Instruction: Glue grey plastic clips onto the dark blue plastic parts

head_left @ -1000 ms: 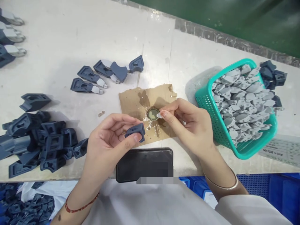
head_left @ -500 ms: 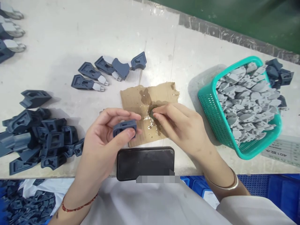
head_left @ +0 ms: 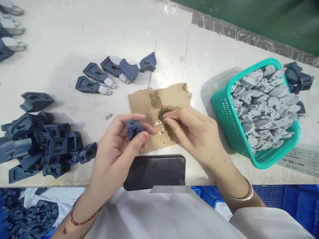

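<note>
My left hand [head_left: 118, 142] is closed around a dark blue plastic part [head_left: 134, 128], held above the lower left of a torn cardboard piece [head_left: 139, 99]. Thumb and forefinger of my right hand [head_left: 191, 132] are pinched together at a small dark round thing [head_left: 162, 114] on the cardboard; what the fingertips grip is too small to name. Shiny wet spots surround that place. Behind the cardboard lie several blue parts [head_left: 87, 84], most with light grey pieces [head_left: 104, 90] joined to them.
A green basket [head_left: 224, 116] heaped with grey pieces [head_left: 264, 103] stands at the right, with more blue parts [head_left: 299, 78] behind it. A black phone [head_left: 154, 169] lies at the front edge. Loose blue parts [head_left: 57, 146] are piled at the left. Blue bins [head_left: 299, 205] sit below the table.
My left hand has turned the blue part so that another side shows, and has shifted slightly right. My right hand stays pinched at the same spot on the cardboard.
</note>
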Available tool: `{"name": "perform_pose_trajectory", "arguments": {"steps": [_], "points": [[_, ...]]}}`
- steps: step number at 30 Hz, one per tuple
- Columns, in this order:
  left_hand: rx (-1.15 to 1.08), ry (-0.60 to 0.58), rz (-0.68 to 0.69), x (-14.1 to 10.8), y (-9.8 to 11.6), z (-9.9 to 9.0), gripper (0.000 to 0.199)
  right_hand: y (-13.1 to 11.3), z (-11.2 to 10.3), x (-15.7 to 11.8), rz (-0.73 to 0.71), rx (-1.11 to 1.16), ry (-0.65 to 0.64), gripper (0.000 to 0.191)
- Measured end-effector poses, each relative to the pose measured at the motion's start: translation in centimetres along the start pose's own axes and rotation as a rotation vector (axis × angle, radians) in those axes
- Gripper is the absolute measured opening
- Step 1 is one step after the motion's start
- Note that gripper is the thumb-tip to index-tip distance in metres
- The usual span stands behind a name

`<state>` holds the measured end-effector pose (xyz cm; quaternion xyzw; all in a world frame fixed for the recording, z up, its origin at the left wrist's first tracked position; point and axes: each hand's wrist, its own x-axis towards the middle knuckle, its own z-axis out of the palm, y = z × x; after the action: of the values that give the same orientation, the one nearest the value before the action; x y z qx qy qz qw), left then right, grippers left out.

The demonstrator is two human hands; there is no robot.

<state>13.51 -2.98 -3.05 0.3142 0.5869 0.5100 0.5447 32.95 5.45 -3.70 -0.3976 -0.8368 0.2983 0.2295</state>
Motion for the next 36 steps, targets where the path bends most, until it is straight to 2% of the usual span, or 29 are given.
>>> {"name": "perform_pose_trajectory", "arguments": {"steps": [5,10,15,21,25,31,36], "points": [[0.107,-0.06,0.037,0.1,-0.5,0.0,0.006,0.0,-0.3,-0.2,0.177,0.156,0.112,0.012],[0.205,-0.211,0.07,0.0,-1.3,-0.6,0.021,0.2,-0.3,-0.1,0.218,0.272,0.131,0.011],[0.312,-0.323,0.131,0.0,-1.6,-0.9,0.023,-0.5,-0.3,-0.1,0.281,0.446,0.159,0.01],[0.344,-0.388,0.152,0.4,-1.3,-0.7,0.02,-1.8,-0.1,-0.1,0.252,0.526,0.119,0.007],[0.354,-0.407,0.166,0.5,-1.1,-0.6,0.019,-2.0,0.3,0.0,0.181,0.566,0.103,0.006],[0.337,-0.42,0.162,0.4,-1.2,-0.7,0.019,-2.0,0.5,0.1,0.161,0.621,0.036,0.008],[0.352,-0.41,0.183,0.5,-1.3,-0.5,0.019,-2.2,0.6,-0.1,0.151,0.545,0.021,0.008]]}}
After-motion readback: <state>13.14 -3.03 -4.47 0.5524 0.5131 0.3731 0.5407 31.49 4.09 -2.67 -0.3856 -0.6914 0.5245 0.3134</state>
